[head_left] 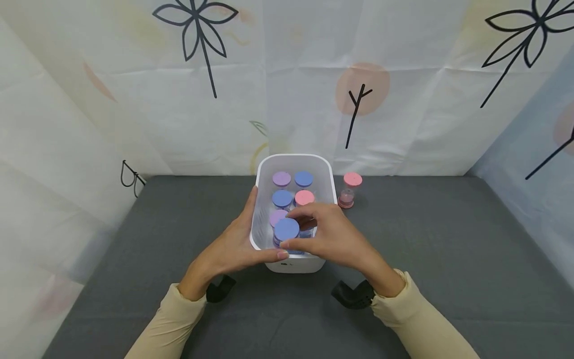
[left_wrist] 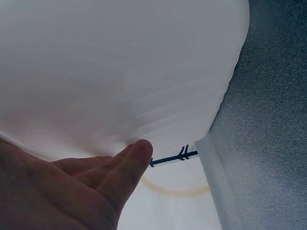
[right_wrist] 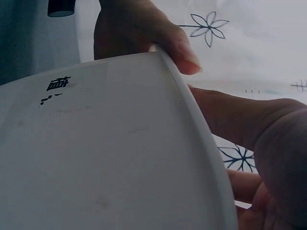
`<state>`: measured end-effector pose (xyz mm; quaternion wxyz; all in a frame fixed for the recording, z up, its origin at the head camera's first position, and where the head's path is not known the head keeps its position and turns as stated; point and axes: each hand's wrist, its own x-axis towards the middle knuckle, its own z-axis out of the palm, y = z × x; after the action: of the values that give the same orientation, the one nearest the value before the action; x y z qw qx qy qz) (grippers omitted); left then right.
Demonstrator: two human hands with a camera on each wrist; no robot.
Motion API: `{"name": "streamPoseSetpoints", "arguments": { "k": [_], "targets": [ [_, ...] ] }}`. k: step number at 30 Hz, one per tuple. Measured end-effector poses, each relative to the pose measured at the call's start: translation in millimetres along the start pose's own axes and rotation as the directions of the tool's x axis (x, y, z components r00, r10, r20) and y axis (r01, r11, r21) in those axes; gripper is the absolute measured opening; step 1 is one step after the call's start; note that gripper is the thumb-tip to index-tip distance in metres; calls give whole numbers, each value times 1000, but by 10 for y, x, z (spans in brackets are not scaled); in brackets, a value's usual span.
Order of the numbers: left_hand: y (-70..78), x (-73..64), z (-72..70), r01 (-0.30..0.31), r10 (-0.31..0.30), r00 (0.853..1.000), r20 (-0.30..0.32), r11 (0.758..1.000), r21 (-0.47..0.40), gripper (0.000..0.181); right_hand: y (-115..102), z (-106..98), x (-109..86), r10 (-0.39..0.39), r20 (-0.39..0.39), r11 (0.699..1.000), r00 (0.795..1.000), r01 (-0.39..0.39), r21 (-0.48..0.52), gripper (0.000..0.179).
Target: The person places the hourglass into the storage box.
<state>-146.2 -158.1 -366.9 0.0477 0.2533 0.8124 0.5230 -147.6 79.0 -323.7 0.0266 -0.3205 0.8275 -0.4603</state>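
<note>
A white bin stands in front of me with several small sand timers in it, their round ends facing up. My left hand grips the bin at its near left corner, the thumb along the front rim and the fingers against the outer side wall. With thumb and fingers, my right hand pinches a blue-ended sand timer at the near end of the bin. Beyond it are a purple one, a pink one and a blue one. The right hand hides part of the bin's inside.
One pink sand timer stands on the dark grey table, just right of the bin. At the far end inside the bin are a purple timer and a blue timer. A patterned white cloth hangs behind the table.
</note>
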Motion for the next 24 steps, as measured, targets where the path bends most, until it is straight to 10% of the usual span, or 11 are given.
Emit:
{"name": "streamPoseSetpoints", "arguments": {
  "k": [24],
  "targets": [
    [-30,-6,-2,35,-33,999,-24,995,98,137,9,87,280,49,263,988,964,-8,-155,23]
  ]
}}
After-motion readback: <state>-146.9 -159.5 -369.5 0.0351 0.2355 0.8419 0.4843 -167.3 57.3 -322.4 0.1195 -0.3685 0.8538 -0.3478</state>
